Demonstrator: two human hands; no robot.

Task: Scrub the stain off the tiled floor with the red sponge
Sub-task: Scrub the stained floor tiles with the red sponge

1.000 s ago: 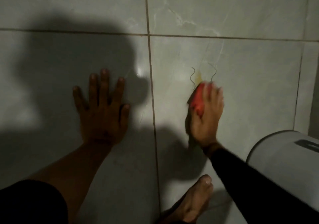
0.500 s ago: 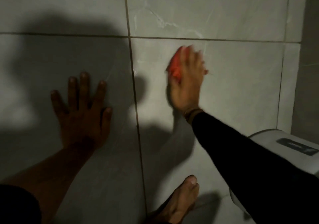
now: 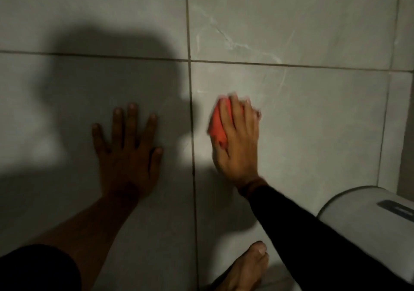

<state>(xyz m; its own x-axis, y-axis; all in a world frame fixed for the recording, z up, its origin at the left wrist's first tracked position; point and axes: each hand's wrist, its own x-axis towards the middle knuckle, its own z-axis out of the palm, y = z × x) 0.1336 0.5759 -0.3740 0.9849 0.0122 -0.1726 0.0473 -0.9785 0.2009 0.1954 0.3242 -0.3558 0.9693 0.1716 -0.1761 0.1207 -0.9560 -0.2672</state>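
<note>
The floor (image 3: pixel 313 33) is glossy grey tile, faintly marble-veined, crossed by thin dark grout lines. The right hand (image 3: pixel 237 142), in a black sleeve, presses a soft red sponge (image 3: pixel 218 127) flat on the tile just right of a grout line, fingers curled over it, gripping. The left hand (image 3: pixel 127 151) lies flat, fingers spread. No stain is discernible.

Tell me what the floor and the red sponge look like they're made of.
Floor: probably glazed ceramic or porcelain tile with a marble-look print; pale veins, a soft sheen and dark grout lines show. Red sponge: likely soft foam, matte, bulging from under the right hand; blur hides its texture.
</note>
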